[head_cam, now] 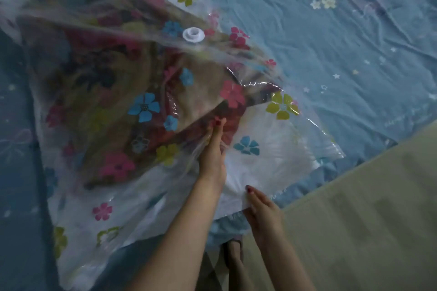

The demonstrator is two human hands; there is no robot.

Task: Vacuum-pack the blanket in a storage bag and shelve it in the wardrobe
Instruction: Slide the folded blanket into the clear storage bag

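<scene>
clear plastic printed with pink, blue and yellow-green flowers fills most of what we see: a vacuum storage bag point(151, 106) lying across a bed covered by a blue sheet point(331, 42) with small stars and pale blossoms. inside it we make out the blanket point(99, 73), brownish with dark red patches, though blur and the glossy film hide its pattern. a white round valve point(193, 35) sits on the bag's upper face. our left hand point(212, 156) reaches into the bag's mouth, fingers stretched long and nearly straight against the blanket; whether they pinch anything we cannot tell. our right hand point(261, 210) is closed on the bag's open edge, gripping the plastic. the bag's far corners run out of view. a foot point(234, 250) shows below, on a pale floor point(354, 208).
</scene>
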